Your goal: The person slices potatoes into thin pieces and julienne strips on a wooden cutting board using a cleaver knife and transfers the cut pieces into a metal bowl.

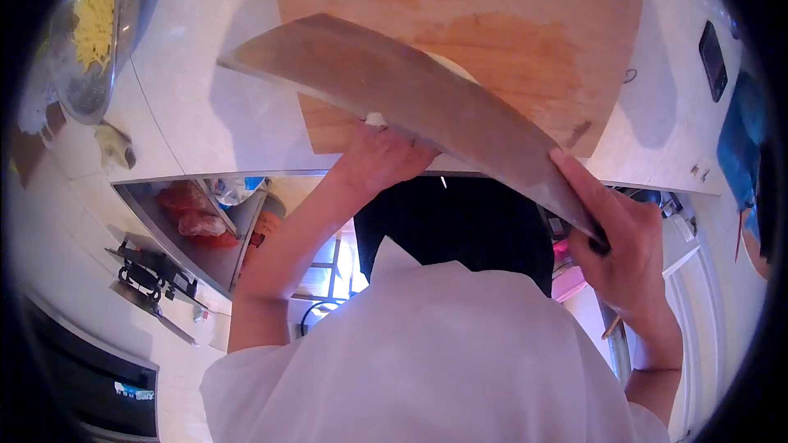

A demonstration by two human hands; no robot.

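Note:
My right hand (611, 234) is wrapped round the handle of a large, wide-bladed kitchen knife (410, 102). Its broad blade slants up to the left, over the near part of a wooden cutting board (509, 49). Close by the blade's lower edge is my left hand (386, 152), fingers curled at the board's near edge and partly covered by the blade. A small white bit (375, 119) shows at those fingers. Beyond the blade, the rim of a pale, rounded piece (454, 67) peeks out on the board; the blade hides the rest.
At the upper left, a clear container (89, 94) holds yellow shreds. A crumpled pale item (115, 146) lies below it. A phone (713, 61) rests on the countertop (180, 98) at right, near a blue bag (741, 139). An open drawer (189, 226) with red bags sits below the counter.

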